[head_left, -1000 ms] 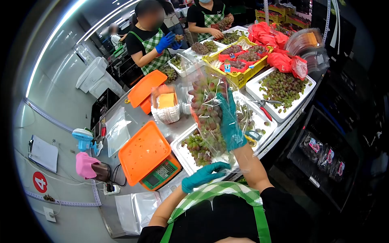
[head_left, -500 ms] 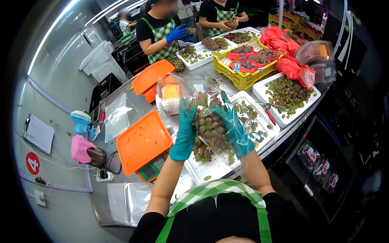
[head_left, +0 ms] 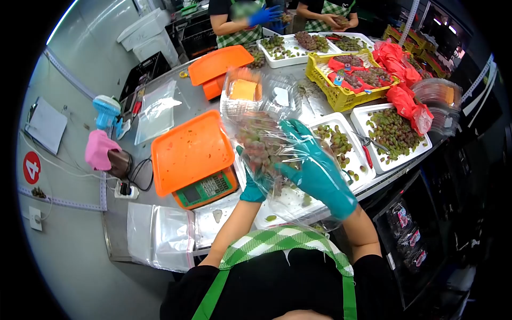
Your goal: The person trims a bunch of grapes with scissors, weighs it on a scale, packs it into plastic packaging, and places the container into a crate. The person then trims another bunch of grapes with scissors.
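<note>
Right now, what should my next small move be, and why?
Probably ease the right hand out of the clear bag while the left hand steadies the bunch: the bag's film appears to lie over the right hand, and the left hand sits at the bunch's near side.

Teal-gloved hands [head_left: 322, 173]: 2
Filled clear bag [head_left: 256, 136] between them: 1
White trays [head_left: 423, 149]: 5, 2 along the far edge of the metal table [head_left: 191, 101]
Yellow crate [head_left: 338, 98] on the table: 1
Orange pans [head_left: 189, 152]: 2, 1 toward the far edge
Blue fan [head_left: 106, 106], left edge: 1
Pink cloth [head_left: 101, 149], left edge: 1
Wall clipboard [head_left: 47, 125]: 1
Co-workers [head_left: 237, 21]: 2
</note>
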Tool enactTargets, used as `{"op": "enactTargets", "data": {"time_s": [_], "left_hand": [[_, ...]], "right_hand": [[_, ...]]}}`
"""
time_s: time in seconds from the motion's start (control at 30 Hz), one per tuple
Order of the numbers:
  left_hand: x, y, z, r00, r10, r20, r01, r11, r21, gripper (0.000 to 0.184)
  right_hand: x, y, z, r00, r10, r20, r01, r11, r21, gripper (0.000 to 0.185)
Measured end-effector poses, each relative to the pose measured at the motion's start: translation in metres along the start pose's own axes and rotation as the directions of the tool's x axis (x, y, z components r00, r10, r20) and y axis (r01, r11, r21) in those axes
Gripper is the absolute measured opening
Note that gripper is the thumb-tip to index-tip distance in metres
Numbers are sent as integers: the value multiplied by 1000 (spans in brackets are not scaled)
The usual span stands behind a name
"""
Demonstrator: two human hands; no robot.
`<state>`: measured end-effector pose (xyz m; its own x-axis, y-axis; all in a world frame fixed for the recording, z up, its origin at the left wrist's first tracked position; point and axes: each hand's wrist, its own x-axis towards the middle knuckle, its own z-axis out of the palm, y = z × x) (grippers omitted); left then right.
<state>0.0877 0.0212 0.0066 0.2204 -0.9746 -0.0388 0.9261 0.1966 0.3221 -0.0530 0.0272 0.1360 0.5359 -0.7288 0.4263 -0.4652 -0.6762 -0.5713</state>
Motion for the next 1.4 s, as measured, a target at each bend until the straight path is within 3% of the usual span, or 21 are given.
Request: {"op": "enactTargets", "data": {"time_s": [0.03, 0.1, 0.13, 0.23, 0.33, 0.4, 0.47, 0.5, 0.53, 0.6, 0.63, 0.67, 0.7, 0.73, 0.8, 0.9, 1.0, 1.1, 1.23, 1.27, 1.4], "left_hand": [[-1, 4, -2, 996, -86, 12, 87, 985, -149, 66], [3, 14, -9, 994, -31, 106, 37, 998, -54, 68], [4, 18, -9, 991, -13, 136, 22, 998, -64, 69], [10, 26, -9, 992, 44, 115, -47, 999, 20, 72], [13, 33, 7, 991, 68, 119, -80, 991, 106, 74], [12, 36, 26, 979, 47, 198, -72, 990, 122, 74], [16, 35, 36, 982, 82, 170, -98, 991, 93, 73], [19, 34, 37, 988, 88, 131, -96, 994, 53, 72], [21, 33, 39, 992, 92, 91, -93, 996, 14, 71], [33, 35, 33, 981, 63, 184, -66, 998, 12, 66], [35, 35, 32, 976, 44, 216, -51, 998, 27, 66], [35, 35, 32, 971, 30, 236, -39, 999, 32, 66], [34, 34, 33, 972, 18, 234, -26, 999, 32, 66], [33, 32, 36, 972, 3, 236, -12, 999, 37, 66], [29, 25, 40, 970, -42, 239, 30, 998, 55, 67], [22, 11, 35, 963, -144, 229, 129, 988, 81, 67], [7, 5, 29, 948, -216, 235, 203, 976, 80, 67], [2, -3, 33, 954, -210, 213, 204, 978, 52, 68], [3, -5, 47, 956, -198, 218, 201, 980, 8, 68], [7, -4, 51, 952, -203, 229, 212, 977, -13, 69], [29, 15, 70, 926, -248, 283, 289, 951, -110, 69]], "right_hand": [[-8, 2, -3, 994, -109, 29, 111, 991, -72, 61], [-18, 7, -12, 940, -327, 98, 341, 917, -209, 62], [-25, 6, -11, 982, -173, 81, 177, 983, -45, 61], [-42, -6, -32, 971, -77, 228, 94, 993, -66, 60], [-50, -14, -63, 885, -178, 431, 133, 982, 132, 61], [-52, -5, -92, 745, -157, 648, -140, 913, 382, 56], [-60, 17, -110, 844, -482, 237, 222, 715, 663, 34], [-63, 28, -116, 878, -478, 20, 332, 638, 695, 33], [-71, 38, -108, 934, -196, -298, 348, 686, 639, 36], [-64, 57, -69, 659, 466, -591, 79, 738, 670, 46], [-53, 48, -57, 641, 610, -465, -41, 633, 773, 54], [-75, 119, -20, 821, 428, -378, -54, 717, 695, 63], [-107, 146, 23, 871, 470, -141, -329, 773, 542, 79], [-83, 80, 20, 871, 458, -179, -353, 836, 420, 98], [-69, 50, 26, 983, 156, -96, -87, 858, 506, 105], [-40, 23, 10, 997, 77, 29, -82, 937, 339, 75], [-6, 22, 21, 848, -483, -217, 441, 871, -215, 57], [6, 8, 22, 945, -327, 22, 322, 938, 130, 39], [14, 6, 21, 896, -389, -214, 441, 832, 336, 40], [19, 10, 23, 928, -320, -193, 373, 764, 527, 39], [5, 46, 30, 945, -40, -324, 275, 632, 725, 39]]}}
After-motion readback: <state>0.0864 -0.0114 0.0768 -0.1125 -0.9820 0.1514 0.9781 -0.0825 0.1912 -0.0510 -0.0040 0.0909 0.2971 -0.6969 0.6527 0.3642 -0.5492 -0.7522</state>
